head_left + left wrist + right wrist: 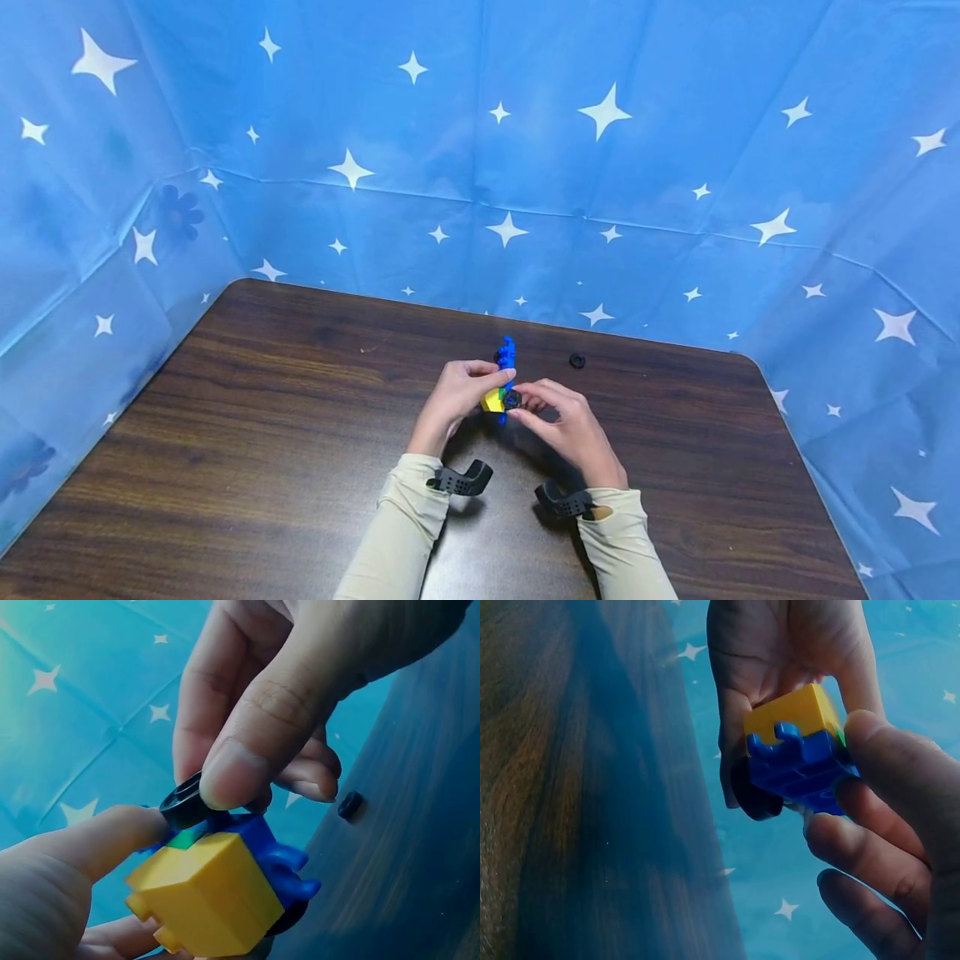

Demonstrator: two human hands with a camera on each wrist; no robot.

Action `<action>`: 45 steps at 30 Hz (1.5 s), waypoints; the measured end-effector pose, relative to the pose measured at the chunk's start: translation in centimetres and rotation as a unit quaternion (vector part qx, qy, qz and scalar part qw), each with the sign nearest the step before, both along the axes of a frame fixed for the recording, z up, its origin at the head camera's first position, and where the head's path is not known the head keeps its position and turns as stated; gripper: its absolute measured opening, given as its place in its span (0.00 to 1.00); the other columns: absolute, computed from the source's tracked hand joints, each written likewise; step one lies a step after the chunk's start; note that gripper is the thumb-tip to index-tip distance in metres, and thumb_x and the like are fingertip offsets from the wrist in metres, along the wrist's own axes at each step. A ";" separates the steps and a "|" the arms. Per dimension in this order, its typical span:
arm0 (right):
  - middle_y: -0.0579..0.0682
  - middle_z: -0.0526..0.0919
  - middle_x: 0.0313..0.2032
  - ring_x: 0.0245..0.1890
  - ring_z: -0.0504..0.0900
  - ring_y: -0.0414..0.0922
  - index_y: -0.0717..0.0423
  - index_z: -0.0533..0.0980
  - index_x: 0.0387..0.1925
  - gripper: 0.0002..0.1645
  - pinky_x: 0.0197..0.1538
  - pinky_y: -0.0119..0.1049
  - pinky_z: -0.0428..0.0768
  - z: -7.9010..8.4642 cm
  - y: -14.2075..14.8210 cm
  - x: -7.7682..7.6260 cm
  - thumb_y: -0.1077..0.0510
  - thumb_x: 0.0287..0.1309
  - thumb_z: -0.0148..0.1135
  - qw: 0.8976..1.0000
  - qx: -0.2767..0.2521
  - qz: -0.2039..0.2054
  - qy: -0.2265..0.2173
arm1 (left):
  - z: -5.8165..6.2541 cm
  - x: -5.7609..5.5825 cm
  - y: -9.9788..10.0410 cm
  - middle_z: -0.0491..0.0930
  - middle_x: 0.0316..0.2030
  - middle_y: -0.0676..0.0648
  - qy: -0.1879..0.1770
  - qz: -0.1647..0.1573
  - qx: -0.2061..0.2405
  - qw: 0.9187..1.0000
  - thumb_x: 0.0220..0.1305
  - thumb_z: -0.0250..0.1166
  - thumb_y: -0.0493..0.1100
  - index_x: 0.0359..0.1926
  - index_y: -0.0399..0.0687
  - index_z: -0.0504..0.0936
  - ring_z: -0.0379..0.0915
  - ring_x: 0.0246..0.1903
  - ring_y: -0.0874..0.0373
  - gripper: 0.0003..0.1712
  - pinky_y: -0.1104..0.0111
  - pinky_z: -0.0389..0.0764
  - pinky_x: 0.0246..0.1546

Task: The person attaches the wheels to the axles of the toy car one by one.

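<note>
A blue block toy (507, 358) is being held up off the table (300, 433) by the left hand (452, 396), with thumb and fingers clamped on it from the left. A black wheel (512, 401) is being pinched between the right hand (558, 417)'s thumb and index finger, while the other fingers are being held loosely apart in the right wrist view.

The bit that's really mattering is the side-on angle: the toy's long axis is being pointed away from the person, and the wheel is being held against the right flank at the near end, next to the yellow block (202, 896). So the toy is lying to the left of the right fingertips, and the wheel is being met across that axis, not along it. Whether it's being seated or just pressed there, can't tell.

Another dark wheel (754, 795) is being shown on the toy's opposite side. A loose tyre (577, 361) is lying on the table beyond both hands, off to the right, so the right hand is sitting nearer.
</note>
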State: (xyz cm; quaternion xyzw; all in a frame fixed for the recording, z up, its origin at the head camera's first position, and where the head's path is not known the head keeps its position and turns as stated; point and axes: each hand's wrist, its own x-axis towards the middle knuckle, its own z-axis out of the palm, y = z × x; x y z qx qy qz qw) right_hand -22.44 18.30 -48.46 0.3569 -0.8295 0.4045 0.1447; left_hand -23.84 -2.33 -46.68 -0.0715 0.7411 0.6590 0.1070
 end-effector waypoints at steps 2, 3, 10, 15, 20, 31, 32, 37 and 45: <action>0.46 0.86 0.36 0.33 0.84 0.37 0.56 0.85 0.52 0.19 0.37 0.44 0.87 0.0 -0.1 0.0 0.61 0.58 0.76 1.000 -0.001 -0.003 0.000 | 0.0 0.0 -0.1 0.85 0.55 0.38 0.001 0.003 0.006 1.000 0.63 0.74 0.57 0.56 0.38 0.85 0.81 0.49 0.50 0.31 0.63 0.84 0.48; 0.46 0.86 0.36 0.33 0.84 0.37 0.56 0.85 0.52 0.19 0.36 0.44 0.87 0.0 -0.1 0.0 0.61 0.58 0.77 1.000 -0.003 -0.006 -0.001 | 0.0 0.0 -0.1 0.85 0.54 0.38 0.002 0.006 0.010 1.000 0.63 0.74 0.57 0.56 0.37 0.86 0.81 0.48 0.50 0.31 0.64 0.84 0.47; 0.47 0.85 0.35 0.32 0.83 0.37 0.57 0.83 0.55 0.21 0.37 0.42 0.88 0.1 -0.4 0.1 0.62 0.59 0.76 1.000 -0.008 -0.013 0.000 | 0.2 -0.1 -0.3 0.85 0.51 0.39 0.013 0.013 0.011 1.000 0.63 0.74 0.58 0.53 0.39 0.86 0.79 0.45 0.52 0.29 0.64 0.82 0.45; 0.46 0.85 0.36 0.33 0.83 0.37 0.56 0.83 0.58 0.23 0.36 0.45 0.87 0.1 -0.2 0.3 0.61 0.61 0.75 1.000 0.012 -0.010 0.005 | 0.3 0.1 -0.2 0.85 0.52 0.39 0.017 0.005 0.008 1.000 0.63 0.74 0.58 0.53 0.39 0.86 0.79 0.48 0.50 0.29 0.64 0.81 0.47; 0.47 0.86 0.35 0.33 0.84 0.38 0.58 0.84 0.58 0.23 0.34 0.44 0.87 0.1 -0.3 0.4 0.61 0.60 0.75 1.000 0.019 -0.010 0.020 | 0.3 0.3 -0.2 0.84 0.54 0.39 0.014 0.004 0.000 1.000 0.64 0.73 0.59 0.55 0.39 0.86 0.79 0.50 0.49 0.30 0.62 0.81 0.49; 0.47 0.86 0.35 0.33 0.82 0.40 0.58 0.85 0.55 0.22 0.31 0.44 0.85 0.0 -0.6 0.2 0.63 0.57 0.77 0.999 0.002 -0.015 0.036 | 0.2 0.2 -0.3 0.84 0.54 0.38 0.020 0.007 -0.005 1.000 0.63 0.73 0.60 0.55 0.37 0.85 0.80 0.50 0.48 0.33 0.56 0.82 0.53; 0.47 0.86 0.35 0.33 0.83 0.39 0.58 0.85 0.54 0.22 0.31 0.44 0.85 -0.1 -0.6 0.2 0.63 0.57 0.77 0.999 -0.003 -0.016 0.034 | 0.2 0.2 -0.3 0.84 0.54 0.38 0.022 0.010 -0.005 1.000 0.63 0.73 0.60 0.55 0.37 0.85 0.80 0.50 0.49 0.33 0.57 0.82 0.52; 0.48 0.87 0.34 0.33 0.83 0.40 0.59 0.86 0.52 0.20 0.34 0.46 0.87 -0.4 -0.9 0.1 0.65 0.56 0.77 0.999 -0.027 -0.021 0.027 | 0.4 0.4 -0.4 0.85 0.52 0.38 0.033 0.033 0.004 0.999 0.61 0.76 0.59 0.53 0.37 0.86 0.81 0.48 0.49 0.32 0.60 0.84 0.48; 0.47 0.88 0.34 0.31 0.80 0.37 0.59 0.87 0.52 0.22 0.34 0.30 0.84 -0.2 -1.1 0.1 0.66 0.53 0.77 0.999 -0.036 -0.011 0.020 | 0.5 0.4 -0.8 0.85 0.51 0.38 0.028 0.036 0.004 0.999 0.60 0.76 0.59 0.53 0.37 0.86 0.80 0.45 0.50 0.33 0.64 0.84 0.45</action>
